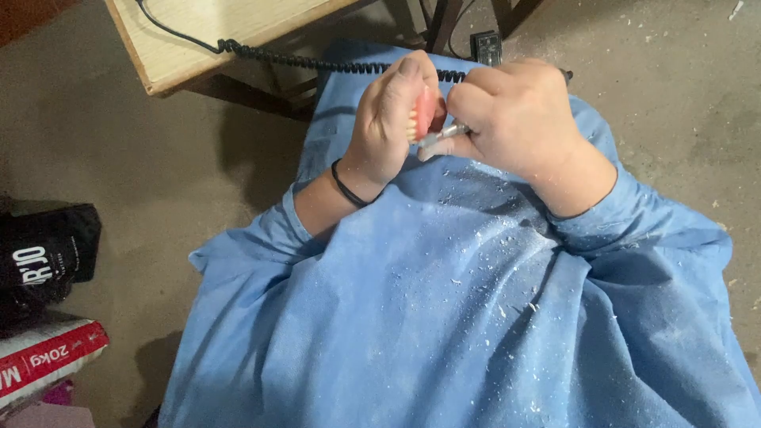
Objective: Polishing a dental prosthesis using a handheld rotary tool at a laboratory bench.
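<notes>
— Blue gown [444, 317] fills the lap nearest the lens, speckled all over with white shavings. What's off to the left?

— On the floor [127, 174], a black bag [43, 257] and below it a red-and-white box [47, 357]. Higher up, a wooden table [198, 36] with a coiled black cord [317, 62] running off it toward the hands.

— And the hands?

— Left hand [388, 127], with a black band [347, 189] at the wrist, is clamped around a pink denture [424, 111]; its teeth face left, into the palm, and its long axis stands roughly upright. Right hand [515, 119] is curled tight around a silver handpiece [444, 133].

— How do the two lie to each other?

— The denture sits just left of the right hand, between both fists. The handpiece lies nearly level, tip pointing left and touching the denture's lower pink edge, as far as I can tell. Both hands are equally near; the knuckles almost meet.
</notes>
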